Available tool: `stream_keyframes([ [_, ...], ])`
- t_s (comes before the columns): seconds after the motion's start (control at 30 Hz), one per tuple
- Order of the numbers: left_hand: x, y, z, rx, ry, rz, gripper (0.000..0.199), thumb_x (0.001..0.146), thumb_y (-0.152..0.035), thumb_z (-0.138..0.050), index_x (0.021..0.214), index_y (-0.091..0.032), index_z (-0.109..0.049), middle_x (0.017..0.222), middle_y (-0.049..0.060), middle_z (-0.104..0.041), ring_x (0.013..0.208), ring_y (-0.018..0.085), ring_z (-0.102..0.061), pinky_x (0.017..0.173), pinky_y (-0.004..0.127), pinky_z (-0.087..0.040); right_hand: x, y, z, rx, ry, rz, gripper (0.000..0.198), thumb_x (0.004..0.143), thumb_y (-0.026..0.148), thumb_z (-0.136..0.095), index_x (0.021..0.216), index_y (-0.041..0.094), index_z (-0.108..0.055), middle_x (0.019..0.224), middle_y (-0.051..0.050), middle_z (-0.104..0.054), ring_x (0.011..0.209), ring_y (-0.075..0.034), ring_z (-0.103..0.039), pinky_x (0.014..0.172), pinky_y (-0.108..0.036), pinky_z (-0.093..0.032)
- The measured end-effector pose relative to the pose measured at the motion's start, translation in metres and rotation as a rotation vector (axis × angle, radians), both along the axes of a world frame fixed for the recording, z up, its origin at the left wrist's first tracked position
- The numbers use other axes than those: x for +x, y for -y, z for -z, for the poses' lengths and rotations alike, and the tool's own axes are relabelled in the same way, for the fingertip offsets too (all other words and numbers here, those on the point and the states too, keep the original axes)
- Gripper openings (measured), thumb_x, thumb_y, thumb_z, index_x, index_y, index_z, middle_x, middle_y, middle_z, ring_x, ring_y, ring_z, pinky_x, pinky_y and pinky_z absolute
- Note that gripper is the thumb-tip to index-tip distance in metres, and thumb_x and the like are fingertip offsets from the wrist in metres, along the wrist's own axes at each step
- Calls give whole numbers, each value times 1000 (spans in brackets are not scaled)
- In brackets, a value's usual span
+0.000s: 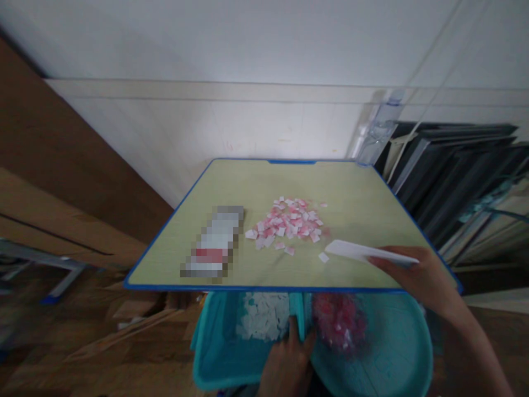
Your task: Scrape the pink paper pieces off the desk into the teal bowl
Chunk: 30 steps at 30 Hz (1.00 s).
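Note:
My right hand (419,275) pinches a thin, flat white piece like a card (355,251), held tilted above the right part of a pale yellow tabletop (256,179) with a blue edge. Just left of its tip lies a single small white paper square (323,257). A loose pile of small pink and white paper pieces (291,220) is spread mid-table. Below the front edge, my left hand (287,358) grips the rim of a rectangular teal bin (219,353), where it meets a round teal basin (397,336). Its lower fingers are partly hidden.
White pieces (266,317) lie in the bin; a clear bag of pink-red material (341,325) lies in the basin. A pixelated phone-shaped object (215,242) rests at table left. A clear plastic bottle (378,132) stands at the back right corner. Dark panels (446,171) lean at right.

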State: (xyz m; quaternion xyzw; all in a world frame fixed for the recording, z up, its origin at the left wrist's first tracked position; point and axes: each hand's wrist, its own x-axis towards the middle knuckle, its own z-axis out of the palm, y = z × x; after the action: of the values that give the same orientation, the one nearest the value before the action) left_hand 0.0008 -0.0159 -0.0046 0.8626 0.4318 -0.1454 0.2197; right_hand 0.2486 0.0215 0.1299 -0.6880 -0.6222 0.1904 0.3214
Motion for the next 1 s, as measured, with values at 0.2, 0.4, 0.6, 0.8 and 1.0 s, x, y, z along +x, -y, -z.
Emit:
stream_keyframes([
  [0.2,-2,3,8,78,45,-5,59,75,-9,-45,129,-32,-38,133,19,-33,84,24,-61,71,37,-48,-2,3,6,2,3,-29,28,76,41,-57,76,18,-72,68,-6,-72,58,-20,-65,51,-27,-50],
  [0.4,-3,6,11,112,49,-3,62,75,-8,-45,131,-32,-36,132,19,-33,83,25,-61,70,37,-49,-10,-1,7,-28,-14,-109,26,78,39,-55,79,19,-72,73,-5,-72,64,-21,-66,57,-29,-51],
  [0.6,-2,3,7,90,33,10,63,75,-7,-43,132,-32,-34,133,21,-32,83,25,-61,69,37,-49,-48,-13,12,-54,-71,-246,22,80,32,-55,81,19,-72,77,-4,-73,65,-19,-66,62,-27,-50],
  [0.8,-1,2,2,43,8,19,61,78,-9,-43,133,-32,-31,134,18,-31,88,23,-60,72,36,-49,-72,-26,15,13,-100,-358,17,78,27,-57,80,19,-72,74,-1,-72,63,-14,-65,64,-22,-48],
  [1.0,-2,6,10,113,44,5,59,77,-12,-48,130,-33,-34,134,19,-31,82,24,-61,69,37,-49,-60,-25,15,-103,-104,-216,19,75,31,-60,75,16,-72,62,-1,-69,51,-13,-59,47,-21,-42],
])
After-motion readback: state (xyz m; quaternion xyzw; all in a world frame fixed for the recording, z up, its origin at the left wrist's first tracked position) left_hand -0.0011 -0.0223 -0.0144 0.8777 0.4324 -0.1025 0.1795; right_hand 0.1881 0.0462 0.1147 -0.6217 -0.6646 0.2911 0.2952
